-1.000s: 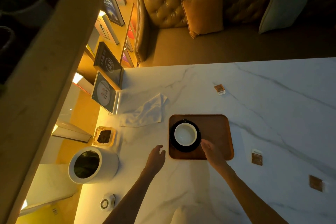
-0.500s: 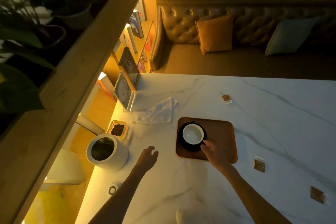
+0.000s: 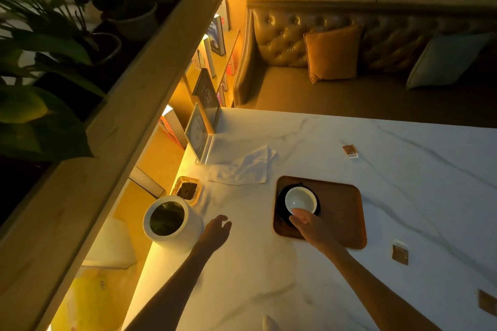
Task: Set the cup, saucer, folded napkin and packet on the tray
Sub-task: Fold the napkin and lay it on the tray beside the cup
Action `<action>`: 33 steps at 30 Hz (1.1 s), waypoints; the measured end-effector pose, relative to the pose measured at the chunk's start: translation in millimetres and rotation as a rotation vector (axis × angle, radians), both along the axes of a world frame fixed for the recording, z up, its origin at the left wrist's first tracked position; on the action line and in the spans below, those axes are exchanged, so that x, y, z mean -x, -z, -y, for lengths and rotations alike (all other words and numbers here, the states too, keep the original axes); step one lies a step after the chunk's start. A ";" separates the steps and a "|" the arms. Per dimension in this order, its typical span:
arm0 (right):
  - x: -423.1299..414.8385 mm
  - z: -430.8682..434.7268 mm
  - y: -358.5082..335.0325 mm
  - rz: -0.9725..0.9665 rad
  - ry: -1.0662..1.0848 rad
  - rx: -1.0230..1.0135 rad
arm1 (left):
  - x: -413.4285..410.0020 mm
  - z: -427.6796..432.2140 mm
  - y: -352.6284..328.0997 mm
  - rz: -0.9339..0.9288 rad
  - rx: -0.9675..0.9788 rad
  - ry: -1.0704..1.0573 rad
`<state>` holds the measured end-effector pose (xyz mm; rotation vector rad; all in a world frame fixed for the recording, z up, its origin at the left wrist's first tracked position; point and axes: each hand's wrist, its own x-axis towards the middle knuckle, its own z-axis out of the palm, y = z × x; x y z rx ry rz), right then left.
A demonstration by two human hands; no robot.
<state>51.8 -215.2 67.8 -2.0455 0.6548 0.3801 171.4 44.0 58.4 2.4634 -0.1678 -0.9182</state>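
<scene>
A brown wooden tray [image 3: 341, 209] lies on the white marble table. On its left part a white cup [image 3: 300, 199] stands on a black saucer [image 3: 281, 201]. My right hand [image 3: 309, 226] lies over the saucer's near edge, fingertips closed on the cup's near rim. My left hand [image 3: 216, 231] hovers over the table left of the tray, fingers apart and holding nothing. A white napkin [image 3: 244, 169] lies rumpled on the table behind and left of the tray. Small brown packets lie on the table: one far [image 3: 350, 150], one right of the tray [image 3: 400, 251], one near right [image 3: 486, 303].
A white cylindrical bin [image 3: 172, 220] stands at the table's left edge beside my left hand, with an amber glass dish [image 3: 188, 189] behind it. An acrylic sign stand [image 3: 200, 134] stands at the far left corner. A leather sofa [image 3: 295, 83] with cushions runs behind the table.
My right hand slid from the saucer's right edge up onto the cup's near rim. The left hand stayed in about the same place. The view tilted up and left.
</scene>
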 end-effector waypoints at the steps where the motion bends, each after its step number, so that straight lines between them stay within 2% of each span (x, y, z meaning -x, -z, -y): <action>1: -10.7 -1.6 -1.6 -0.001 -0.016 -0.012 | -7.4 2.0 1.0 0.010 0.001 -0.004; 3: -36.2 -4.9 -5.1 -0.003 -0.052 -0.015 | -23.9 7.7 4.2 0.040 -0.007 0.006; 9: -119.1 -5.0 0.8 0.017 -0.174 0.204 | -90.2 30.6 17.3 0.199 -0.168 0.217; 18: -211.1 7.3 55.6 -0.098 -0.338 0.458 | -184.4 51.0 59.1 0.319 -0.398 0.412; 26: -220.1 2.7 104.3 -0.086 -0.504 0.559 | -199.4 60.5 97.0 0.310 -0.404 0.468; 33: -220.0 -1.9 104.4 -0.110 -0.562 0.625 | -192.5 49.1 96.0 0.324 -0.351 0.479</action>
